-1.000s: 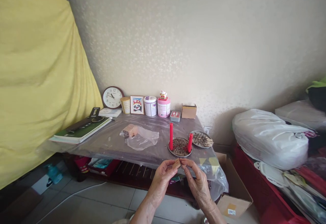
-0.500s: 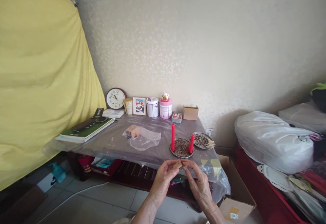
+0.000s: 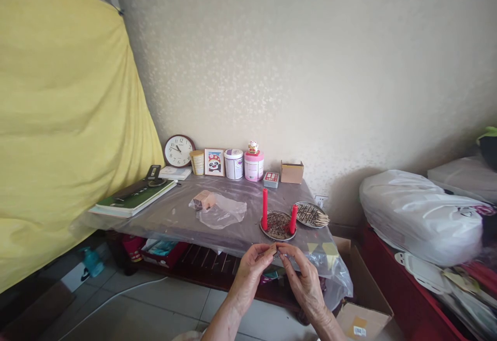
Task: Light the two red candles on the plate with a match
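Close together in front of the table's near edge, my two hands meet at a small brown matchbox [image 3: 274, 251]. My left hand [image 3: 250, 273] pinches it from the left with thumb and fingers. From the other side, the closed fingertips of my right hand [image 3: 305, 276] grip its end. Most of the box is hidden by the fingers. Just beyond them, a metal plate [image 3: 278, 233] of dark grains bears a tall red candle [image 3: 264, 210] and a shorter red candle [image 3: 293, 220], both upright. Behind it to the right lies a second plate [image 3: 303, 223] with several matchsticks [image 3: 321, 219].
A brown paper packet [image 3: 203, 199] lies in clear plastic wrap [image 3: 223, 211] on the covered table [image 3: 163, 222]. Along the wall stand a clock [image 3: 179, 150], tins [image 3: 234, 165] and an open small carton [image 3: 292, 173]. A cardboard box [image 3: 365, 289] sits at the right.
The matchbox has turned in my fingers from showing its broad face to nearly edge-on. My hands stay in about the same place; the view has shifted slightly.
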Available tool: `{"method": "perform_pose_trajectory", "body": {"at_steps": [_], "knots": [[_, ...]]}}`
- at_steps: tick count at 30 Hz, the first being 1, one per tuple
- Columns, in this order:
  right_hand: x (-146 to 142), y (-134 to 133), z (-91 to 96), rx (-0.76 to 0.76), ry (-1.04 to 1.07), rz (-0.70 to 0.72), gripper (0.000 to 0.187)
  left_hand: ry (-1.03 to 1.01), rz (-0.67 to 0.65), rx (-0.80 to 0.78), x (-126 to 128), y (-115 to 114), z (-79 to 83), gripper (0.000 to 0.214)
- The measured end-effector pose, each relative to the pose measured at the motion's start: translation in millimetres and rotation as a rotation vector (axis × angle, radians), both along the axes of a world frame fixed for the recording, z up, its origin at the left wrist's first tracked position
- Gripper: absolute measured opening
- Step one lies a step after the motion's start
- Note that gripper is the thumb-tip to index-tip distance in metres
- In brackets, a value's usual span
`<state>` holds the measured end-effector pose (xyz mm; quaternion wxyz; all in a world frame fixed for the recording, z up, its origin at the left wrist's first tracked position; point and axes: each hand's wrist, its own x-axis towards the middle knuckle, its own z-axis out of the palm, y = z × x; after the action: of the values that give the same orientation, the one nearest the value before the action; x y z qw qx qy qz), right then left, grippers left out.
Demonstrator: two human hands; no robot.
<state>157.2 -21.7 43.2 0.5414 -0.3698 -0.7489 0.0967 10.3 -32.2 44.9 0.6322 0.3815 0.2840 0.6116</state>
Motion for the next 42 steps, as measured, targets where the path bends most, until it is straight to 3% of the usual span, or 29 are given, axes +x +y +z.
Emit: {"method": "perform_pose_trajectory", "body": {"at_steps": [15, 30, 42], "knots": [[1.7, 0.6, -0.4, -0.002, 0.014, 0.022, 0.016, -0.025, -0.026, 0.005, 0.0, -3.7, 3.2, 0.022], [4.2, -1.1, 0.1, -0.020, 0.024, -0.117, 0.015, -0.014, -0.052, -0.016, -0.1, -1.4, -3.3, 0.017], [3.5, 0.7, -3.5, 0.012, 0.020, -0.109, 0.015, -0.029, -0.044, 0.015, 0.9, -2.1, 0.9, 0.019]]}}
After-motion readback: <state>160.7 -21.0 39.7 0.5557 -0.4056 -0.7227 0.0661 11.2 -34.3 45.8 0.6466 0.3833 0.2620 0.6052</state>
